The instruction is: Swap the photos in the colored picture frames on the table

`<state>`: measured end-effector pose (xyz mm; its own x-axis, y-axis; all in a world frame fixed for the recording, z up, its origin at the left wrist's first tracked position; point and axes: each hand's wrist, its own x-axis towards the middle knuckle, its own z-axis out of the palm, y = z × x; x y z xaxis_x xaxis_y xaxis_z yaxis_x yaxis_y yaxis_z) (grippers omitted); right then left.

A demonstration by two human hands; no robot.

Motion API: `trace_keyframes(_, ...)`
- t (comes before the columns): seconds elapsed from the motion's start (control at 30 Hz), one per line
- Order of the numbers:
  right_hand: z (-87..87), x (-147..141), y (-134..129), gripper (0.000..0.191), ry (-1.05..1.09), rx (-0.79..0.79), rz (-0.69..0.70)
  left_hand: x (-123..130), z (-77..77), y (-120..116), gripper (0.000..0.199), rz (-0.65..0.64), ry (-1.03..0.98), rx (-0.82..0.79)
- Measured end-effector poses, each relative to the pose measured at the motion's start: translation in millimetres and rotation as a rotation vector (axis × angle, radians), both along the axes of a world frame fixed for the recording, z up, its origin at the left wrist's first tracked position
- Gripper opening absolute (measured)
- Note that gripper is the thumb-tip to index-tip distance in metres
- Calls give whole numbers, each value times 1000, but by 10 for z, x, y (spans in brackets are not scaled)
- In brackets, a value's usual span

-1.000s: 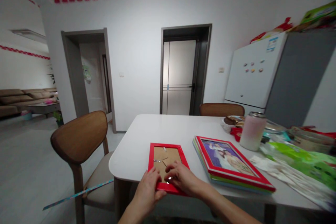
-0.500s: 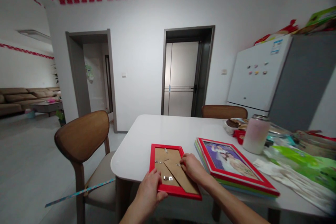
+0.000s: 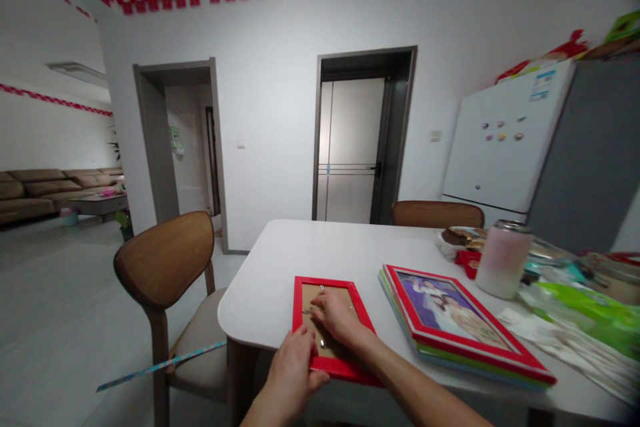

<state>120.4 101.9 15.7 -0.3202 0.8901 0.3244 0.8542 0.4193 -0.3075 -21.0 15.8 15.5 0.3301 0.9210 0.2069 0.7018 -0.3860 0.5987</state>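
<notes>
A red picture frame (image 3: 360,293) lies face down at the table's front edge, its brown backing board (image 3: 311,295) and small metal clips showing. My left hand (image 3: 295,355) grips the frame's lower left corner, thumb along the near edge. Over the middle of the board, my right hand (image 3: 337,319) has its fingers bent and drawn together, the tips close to the left side clip. Whatever lies under those fingertips is hidden, and the hand covers most of the board's stand. Right of it sits a stack of frames, topped by a red-framed photo (image 3: 450,313).
A pink and white bottle (image 3: 504,259), a green packet (image 3: 590,310) and white cloth gloves (image 3: 550,340) occupy the table's right side. A wooden chair (image 3: 167,267) stands at the left, with a blue patterned strip (image 3: 160,367) across it. Another chair (image 3: 439,213) is behind the table.
My right hand has moved left, from the frame's right side to the middle of the backing board. The left hand keeps its grip on the corner. The view has shifted slightly.
</notes>
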Motion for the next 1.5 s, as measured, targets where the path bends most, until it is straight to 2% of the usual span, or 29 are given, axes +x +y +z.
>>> trace_keyframes(0.1,-72,-204,50,23,-15,-16,-33,13,44,-18,54,-13,0,-6)
trace_keyframes(0.17,-96,-227,91,24,-26,-5,-86,15,36,-16,58,1,8,-32)
trace_keyframes(0.33,-70,-26,219,31,-57,19,-250,1,-73,18,58,6,-11,-39)
trace_keyframes(0.43,-70,82,288,33,-79,-15,-346,-1,-90,21,49,-8,-21,-20)
trace_keyframes(0.5,-82,101,312,33,-84,-36,-367,2,-71,17,45,-6,-16,-22)
trace_keyframes(0.63,-66,61,292,32,-76,-41,-360,6,-32,11,50,-13,-4,-24)
trace_keyframes(0.77,0,111,148,33,-55,-13,-332,3,-46,10,54,-3,-7,-29)
trace_keyframes(0.93,-9,357,-261,34,-37,45,-198,8,-106,28,62,7,-47,-52)
trace_keyframes(1.03,-8,422,-452,33,-46,6,-149,16,-120,33,55,11,-70,-27)
trace_keyframes(1.1,36,420,-486,35,5,-19,-143,21,-105,29,52,2,-102,-17)
trace_keyframes(1.2,177,403,-448,33,61,-34,-165,41,-55,37,54,-7,-226,-48)
trace_keyframes(1.3,354,365,-414,24,55,3,-163,84,0,119,52,22,-437,-88)
trace_keyframes(1.43,506,190,-440,22,84,45,-140,73,27,337,36,180,-787,-65)
trace_keyframes(1.5,519,88,-460,27,151,37,-92,-26,16,437,32,239,-880,-65)
